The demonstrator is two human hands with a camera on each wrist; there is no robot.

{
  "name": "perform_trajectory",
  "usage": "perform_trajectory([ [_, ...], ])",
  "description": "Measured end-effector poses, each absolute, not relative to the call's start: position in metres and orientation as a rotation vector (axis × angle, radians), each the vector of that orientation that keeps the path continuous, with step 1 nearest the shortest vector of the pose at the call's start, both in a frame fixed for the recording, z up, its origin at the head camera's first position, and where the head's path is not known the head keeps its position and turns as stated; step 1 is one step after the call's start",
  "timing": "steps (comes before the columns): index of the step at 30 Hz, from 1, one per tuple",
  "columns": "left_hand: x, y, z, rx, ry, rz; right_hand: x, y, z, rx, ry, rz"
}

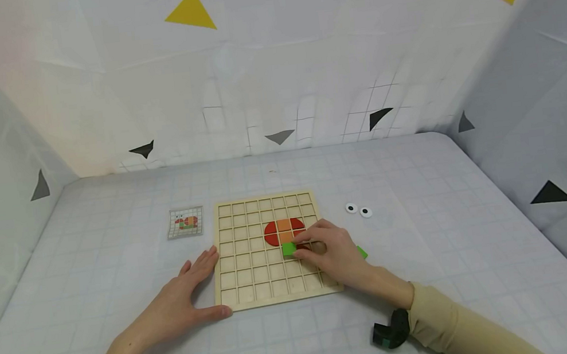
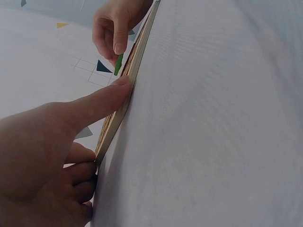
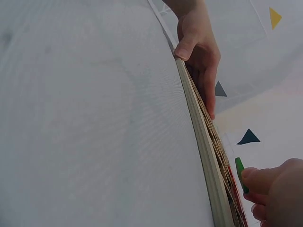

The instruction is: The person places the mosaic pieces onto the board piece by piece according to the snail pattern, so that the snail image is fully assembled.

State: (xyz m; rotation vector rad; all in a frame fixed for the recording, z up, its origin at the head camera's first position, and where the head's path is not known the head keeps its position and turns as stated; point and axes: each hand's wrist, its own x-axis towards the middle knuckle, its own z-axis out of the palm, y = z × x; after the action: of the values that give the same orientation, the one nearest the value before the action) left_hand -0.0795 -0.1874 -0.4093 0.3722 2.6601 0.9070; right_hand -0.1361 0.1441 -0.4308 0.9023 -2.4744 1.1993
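Note:
My right hand point(image 1: 335, 252) pinches a green square tile point(image 1: 288, 249) between thumb and fingertips, over the wooden grid board point(image 1: 242, 276). In the right wrist view the green tile point(image 3: 241, 175) is tilted, close above the board. Just beyond it on the grid sit red rounded pieces point(image 1: 271, 234) on both sides of orange squares point(image 1: 284, 225). Part of another red piece shows beneath my right fingers. My left hand point(image 1: 182, 297) rests spread at the board's left side, thumb on the near corner, fingertips at the left edge.
A small picture card point(image 1: 185, 222) with a colored pattern lies left of the board. Two round eye pieces point(image 1: 358, 210) lie to its right. Another green piece point(image 1: 362, 252) is partly hidden behind my right hand. White fabric walls point(image 1: 271, 63) stand behind and beside the table.

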Motion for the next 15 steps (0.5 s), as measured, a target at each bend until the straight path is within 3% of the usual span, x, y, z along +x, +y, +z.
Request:
perform_trajectory([
  [15,-0.0778,-0.1887,-0.4085,0.398,2.673,0.909,-0.1384,0.1464,-0.4403,1.022,-2.441,1.15],
])
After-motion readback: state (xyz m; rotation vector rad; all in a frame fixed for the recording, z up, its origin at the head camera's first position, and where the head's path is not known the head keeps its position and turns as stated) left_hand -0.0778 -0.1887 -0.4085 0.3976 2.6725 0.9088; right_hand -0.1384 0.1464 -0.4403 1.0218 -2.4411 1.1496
